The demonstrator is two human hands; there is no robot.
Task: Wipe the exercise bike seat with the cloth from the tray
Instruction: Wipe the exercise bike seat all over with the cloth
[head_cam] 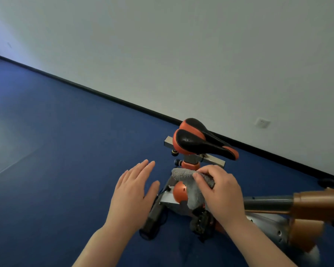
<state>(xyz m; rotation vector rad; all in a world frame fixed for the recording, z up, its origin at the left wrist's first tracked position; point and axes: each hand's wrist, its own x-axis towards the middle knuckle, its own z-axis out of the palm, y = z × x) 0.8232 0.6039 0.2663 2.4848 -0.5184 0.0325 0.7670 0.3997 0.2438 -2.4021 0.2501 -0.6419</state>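
The black and orange bike seat (201, 140) stands on its post right of centre, its narrow nose pointing right. Just below and in front of it, my right hand (220, 191) grips a fluffy grey cloth (189, 181), which hangs down under the fingers and does not touch the seat. My left hand (132, 191) hovers flat to the left of the post, fingers spread, holding nothing. No tray is in view.
The bike frame (172, 201), an orange knob (179, 193) and a black pedal (201, 222) lie below my hands. A brown-wrapped bar (316, 203) reaches in from the right. Blue floor (56, 151) spreads left; a white wall (181, 54) with a socket (262, 122) stands behind.
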